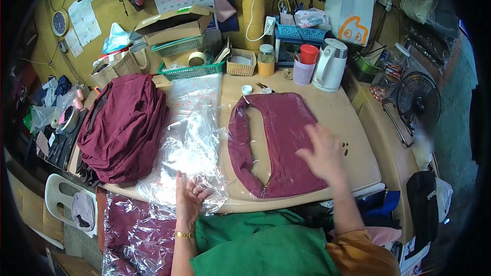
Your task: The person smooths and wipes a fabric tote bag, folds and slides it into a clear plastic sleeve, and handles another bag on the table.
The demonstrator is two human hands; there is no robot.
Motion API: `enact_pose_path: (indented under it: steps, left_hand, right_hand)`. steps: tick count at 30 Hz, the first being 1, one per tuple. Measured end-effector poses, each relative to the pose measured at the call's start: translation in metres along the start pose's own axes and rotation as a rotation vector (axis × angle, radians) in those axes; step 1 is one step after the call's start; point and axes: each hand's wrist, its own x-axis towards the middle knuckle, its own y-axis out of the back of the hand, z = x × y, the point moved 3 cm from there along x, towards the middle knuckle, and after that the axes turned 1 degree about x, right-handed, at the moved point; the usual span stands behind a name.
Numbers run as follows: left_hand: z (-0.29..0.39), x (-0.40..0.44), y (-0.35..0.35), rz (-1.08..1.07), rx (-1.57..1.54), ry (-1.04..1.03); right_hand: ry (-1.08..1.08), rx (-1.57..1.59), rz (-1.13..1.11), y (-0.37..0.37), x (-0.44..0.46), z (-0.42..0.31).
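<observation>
A maroon fabric bag with a wide curved strap (pixel 294 138) lies flat on the table, its surface shiny with clear plastic film. Over its right part is my right hand (pixel 325 153), fingers spread and slightly blurred; whether it touches the film I cannot tell. My left hand (pixel 190 197), palm up with loosely bent fingers, is at the table's front edge beside a pile of clear plastic bags (pixel 189 138). No object shows in either hand. Left of the plastic rises a stack of maroon fabric bags (pixel 123 128).
Along the back stand green baskets (pixel 192 71), a lidded jar (pixel 266 60), a purple cup (pixel 304 71) and a white electric kettle (pixel 330 66). Plastic-wrapped maroon items (pixel 135 235) sit below the front edge. A black fan (pixel 418 99) is at right, a white chair (pixel 59 194) at left.
</observation>
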Motion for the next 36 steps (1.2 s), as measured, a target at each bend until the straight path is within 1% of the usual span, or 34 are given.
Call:
enact_pose_path:
  steps: [1,2,3,4,5,7,8,9,10,11,12,13,14,15,16,17,18,20,22,23,24,26,27,28,30,31,32,34,35,36]
  left_hand:
    - [0.003,0.001,-0.014,0.139,0.23,-0.091]
    - [0.001,0.004,-0.006,0.139,0.23,-0.089]
    - [0.0,0.012,0.007,0.086,0.282,-0.115]
    - [0.004,0.016,0.016,0.029,0.334,-0.143]
    - [0.011,0.01,0.027,0.03,0.535,-0.137]
    - [0.04,-0.015,0.034,-0.055,0.658,0.06]
    - [0.052,-0.02,0.043,-0.068,0.734,0.143]
    - [0.064,-0.015,0.06,-0.025,0.839,0.056]
    - [0.074,-0.014,0.044,0.034,0.849,-0.17]
    - [0.086,-0.003,0.044,0.06,1.001,-0.276]
    - [0.097,0.006,0.018,0.029,1.086,-0.312]
    - [0.09,0.039,0.025,-0.046,1.022,-0.388]
    - [0.092,0.055,0.0,-0.065,1.071,-0.352]
    - [0.084,0.075,-0.02,-0.037,1.06,-0.363]
    - [0.072,0.094,-0.037,-0.025,1.095,-0.434]
    - [0.053,0.125,-0.039,-0.031,1.243,-0.468]
    - [0.045,0.137,-0.046,0.003,1.521,-0.437]
    - [0.04,0.146,-0.042,-0.091,1.083,-0.156]
    - [0.072,0.131,-0.032,0.081,1.03,-0.391]
    - [0.08,0.123,-0.023,0.131,0.939,-0.412]
    - [0.083,0.121,-0.011,0.189,0.992,-0.459]
    - [0.087,0.121,0.011,0.323,0.871,-0.787]
    - [0.092,0.117,0.015,0.404,0.812,-0.723]
    - [0.096,0.115,0.012,0.408,0.815,-0.724]
    - [0.09,0.115,0.005,0.247,1.309,-0.209]
    - [0.087,0.11,-0.009,0.121,1.562,0.005]
    - [0.086,0.109,-0.007,0.124,1.561,0.008]
    - [0.085,0.106,-0.009,-0.045,0.854,-0.136]
    - [0.086,0.111,0.0,-0.025,0.657,-0.227]
    - [0.086,0.115,0.009,-0.021,0.553,-0.239]
  right_hand:
    - [0.035,-0.052,-0.105,-0.017,-0.007,-0.018]
    - [0.07,-0.102,-0.21,-0.038,-0.015,-0.03]
    - [0.019,-0.129,-0.406,-0.067,-0.023,-0.028]
    - [0.016,-0.129,-0.403,-0.061,-0.022,-0.027]
    - [0.02,-0.105,-0.487,-0.052,-0.022,-0.023]
    - [0.059,-0.076,-0.654,-0.04,-0.02,0.0]
    - [0.117,-0.108,-0.665,-0.025,-0.014,0.007]
    - [0.14,-0.019,-0.709,-0.017,0.0,0.021]
    - [0.17,0.068,-0.758,-0.013,0.018,0.029]
    - [0.148,0.153,-0.592,-0.01,0.039,0.027]
    - [0.128,0.241,-0.422,-0.011,0.063,0.023]
    - [0.104,0.331,-0.338,-0.017,0.089,0.018]
    - [0.076,0.423,-0.253,-0.027,0.111,0.013]
    - [0.096,0.43,-0.264,-0.04,0.124,0.002]
    - [-0.046,0.202,-0.194,-0.051,0.135,-0.005]
    - [-0.19,-0.027,-0.117,-0.063,0.144,-0.009]
    - [-0.176,-0.021,-0.117,-0.084,0.144,-0.009]
    - [-0.152,-0.107,-0.092,-0.121,0.131,0.005]
    - [-0.118,-0.133,-0.061,-0.123,0.129,0.005]
    - [-0.069,-0.104,-0.091,-0.124,0.124,0.005]
    - [-0.022,-0.077,-0.124,-0.121,0.119,0.001]
    - [-0.014,-0.091,-0.139,-0.118,0.117,-0.004]
    - [-0.03,-0.09,-0.139,-0.118,0.12,-0.004]
    - [-0.048,-0.089,-0.137,-0.118,0.123,-0.005]
    - [-0.058,-0.095,-0.154,-0.12,0.123,-0.006]
    - [-0.059,-0.098,-0.145,-0.121,0.124,-0.005]
    - [-0.059,-0.101,-0.133,-0.121,0.125,-0.004]
    - [-0.056,-0.095,-0.132,-0.121,0.127,-0.003]
    - [-0.057,-0.09,-0.134,-0.121,0.126,-0.002]
    - [-0.059,-0.091,-0.138,-0.121,0.125,-0.001]
